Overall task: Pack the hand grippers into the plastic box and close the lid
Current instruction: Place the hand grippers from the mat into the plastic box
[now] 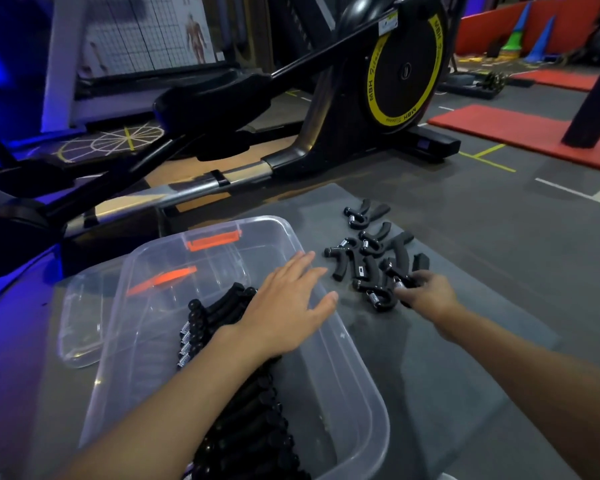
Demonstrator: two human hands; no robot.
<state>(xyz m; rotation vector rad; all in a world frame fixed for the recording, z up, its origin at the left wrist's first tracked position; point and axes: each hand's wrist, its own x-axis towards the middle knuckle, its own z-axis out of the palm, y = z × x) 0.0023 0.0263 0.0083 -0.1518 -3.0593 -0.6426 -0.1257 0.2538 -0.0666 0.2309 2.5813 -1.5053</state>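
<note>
Left hand (pixel 288 306) spread flat over clear plastic box (pixel 361 393); right hand (pixel 428 292) pinches black spring hand gripper (pixel 395 280) beside box; tangled pile (pixel 368 252) could snag it.

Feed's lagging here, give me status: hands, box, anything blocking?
Left hand open over the plastic box. Right hand grips a hand gripper in the loose pile. Packed row inside; lid off, left of box. Nothing blocking.

A gym: an elliptical trainer (pixel 326 109), red mats (pixel 520 129) to its right, training cones (pixel 530 32) behind those, line-marked rubber floor (pixel 499 209).
</note>
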